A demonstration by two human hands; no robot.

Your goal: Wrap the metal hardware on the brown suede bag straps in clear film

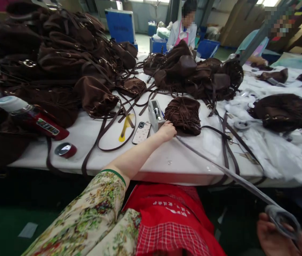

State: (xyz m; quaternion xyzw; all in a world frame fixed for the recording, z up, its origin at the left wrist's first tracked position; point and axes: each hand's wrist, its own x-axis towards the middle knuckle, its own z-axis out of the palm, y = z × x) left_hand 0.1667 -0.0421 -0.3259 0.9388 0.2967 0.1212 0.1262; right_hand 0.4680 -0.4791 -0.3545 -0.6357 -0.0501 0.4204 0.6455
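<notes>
My left hand (167, 131) reaches over the white table, its fingers closed at the near end of a greyish strip (215, 161) that looks like tape. The strip stretches down to the right to a roll of tape (283, 220), around which my right hand (275, 236) is closed, below the table edge. Just beyond my left hand lies a small dark brown fringed bag (184, 113). A grey tape dispenser (155, 115) stands beside the hand on its left. My left fingertips are partly hidden.
A phone (141, 132), a yellow comb (126, 128), a red bottle (37, 119) and its cup (65, 150) lie to the left. Brown bags (60, 53) heap up behind, with loose straps trailing. Plastic wrapping (287, 156) spreads on the right. Two people work across the table.
</notes>
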